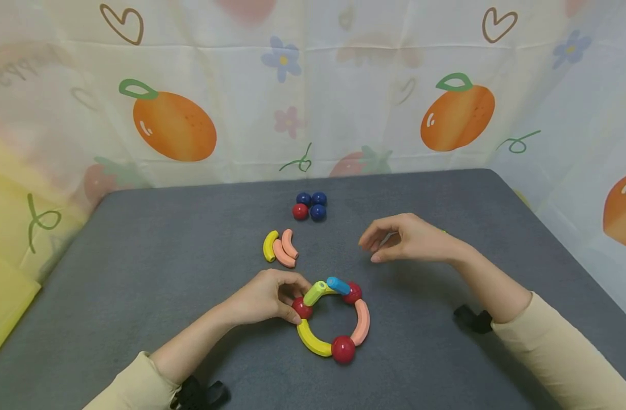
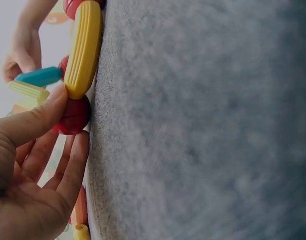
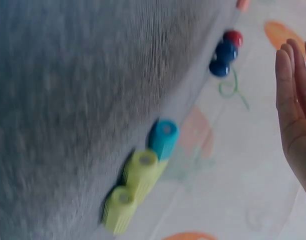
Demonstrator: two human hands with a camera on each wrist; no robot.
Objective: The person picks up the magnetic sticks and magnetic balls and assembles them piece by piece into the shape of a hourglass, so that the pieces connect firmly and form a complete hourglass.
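A ring of red balls and curved magnetic sticks lies before me. My left hand [image 1: 269,296] pinches the red ball [image 1: 302,308] at the ring's left side, thumb against one side and fingers behind. From that ball a yellow-green straight stick [image 1: 314,293] rises at a tilt. A blue straight stick [image 1: 337,285] slants up from the far red ball [image 1: 353,293]. A yellow curved stick [image 1: 314,340] and a pink curved stick [image 1: 361,322] meet at the near red ball [image 1: 343,349]. My right hand [image 1: 402,238] hovers beyond the ring's right side, fingers loosely bent, holding nothing.
Farther back lie loose curved sticks [image 1: 284,253], yellow and pink. Behind them sit several blue balls [image 1: 318,212] and one red ball [image 1: 300,211]. Yellow-green sticks [image 3: 141,172] and a blue stick [image 3: 164,138] lie beyond my right hand, mostly hidden in the head view.
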